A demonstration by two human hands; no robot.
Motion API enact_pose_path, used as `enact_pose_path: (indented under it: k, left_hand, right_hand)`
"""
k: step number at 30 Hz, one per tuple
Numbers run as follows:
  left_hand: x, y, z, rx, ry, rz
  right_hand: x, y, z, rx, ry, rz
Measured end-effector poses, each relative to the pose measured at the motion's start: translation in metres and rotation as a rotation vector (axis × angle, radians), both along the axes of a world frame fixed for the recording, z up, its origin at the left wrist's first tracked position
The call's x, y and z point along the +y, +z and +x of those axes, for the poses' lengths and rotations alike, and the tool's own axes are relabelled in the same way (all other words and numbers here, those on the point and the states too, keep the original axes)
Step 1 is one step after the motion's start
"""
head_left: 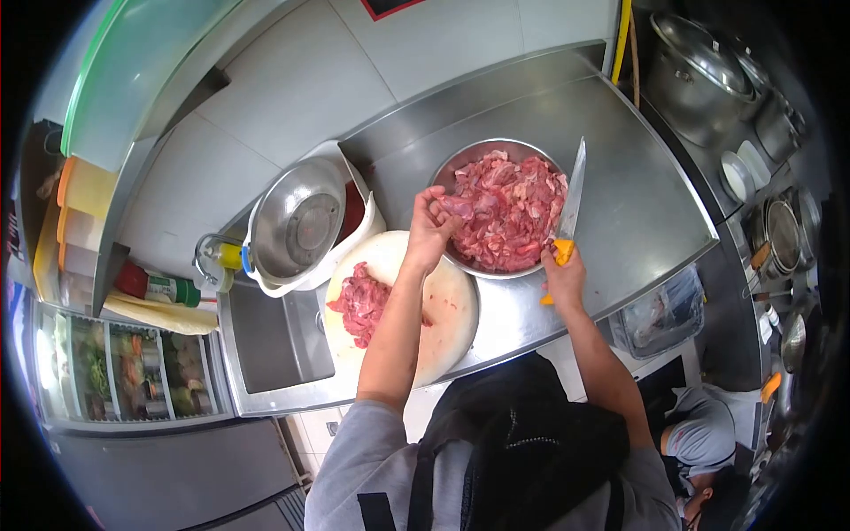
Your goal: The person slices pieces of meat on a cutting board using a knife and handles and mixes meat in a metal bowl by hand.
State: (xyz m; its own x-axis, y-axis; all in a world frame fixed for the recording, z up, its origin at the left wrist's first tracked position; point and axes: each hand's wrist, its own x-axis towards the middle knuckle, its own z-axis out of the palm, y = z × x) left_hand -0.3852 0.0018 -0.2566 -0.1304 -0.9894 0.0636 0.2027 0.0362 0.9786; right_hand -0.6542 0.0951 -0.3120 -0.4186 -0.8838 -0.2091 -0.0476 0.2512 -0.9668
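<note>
A steel bowl (460, 157) full of cut raw meat (509, 212) stands on the steel counter. At its left rim, my left hand (432, 228) has its fingers closed on a piece of raw meat (457, 206) above the heap. My right hand (564, 274) grips the yellow handle of a knife (574, 190) beside the bowl's right rim, the long blade pointing away from me. Left of the bowl lies a round white cutting board (452, 327) with a smaller pile of raw meat (359, 305), partly hidden by my left forearm.
A steel colander (301, 221) rests in a white tub (372, 217) behind the sink (274, 345). A clear plastic bin (660, 314) stands below the counter's right edge. Another person (704, 429) is low at the right. Large pots (699, 88) stand at the far right.
</note>
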Motion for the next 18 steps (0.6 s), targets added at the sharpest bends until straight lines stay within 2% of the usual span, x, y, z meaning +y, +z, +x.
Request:
enact_pose_path:
  k: [6, 10, 12, 13, 15, 18]
  left_hand:
    - [0.012, -0.020, 0.011, -0.218, 0.036, 0.049]
    - [0.023, -0.008, -0.003, -0.177, 0.036, 0.034]
    - [0.015, -0.015, -0.004, -0.394, 0.012, -0.080]
    - [0.013, -0.019, -0.005, -0.396, 0.007, -0.081]
    - [0.012, -0.009, -0.014, -0.734, 0.188, -0.129]
    - [0.005, 0.003, -0.019, -0.823, 0.235, -0.245]
  right_hand:
    - [0.000, 0.005, -0.001, 0.040, 0.002, 0.025]
    - [0.001, 0.008, -0.001, 0.037, 0.003, 0.027]
    - [0.001, 0.007, -0.002, 0.017, 0.006, 0.019]
    - [0.001, 0.006, -0.002, 0.001, 0.013, 0.005]
    - [0.002, 0.005, -0.003, 0.006, 0.015, 0.003]
    - [0.000, 0.000, -0.004, 0.009, 0.017, -0.018]
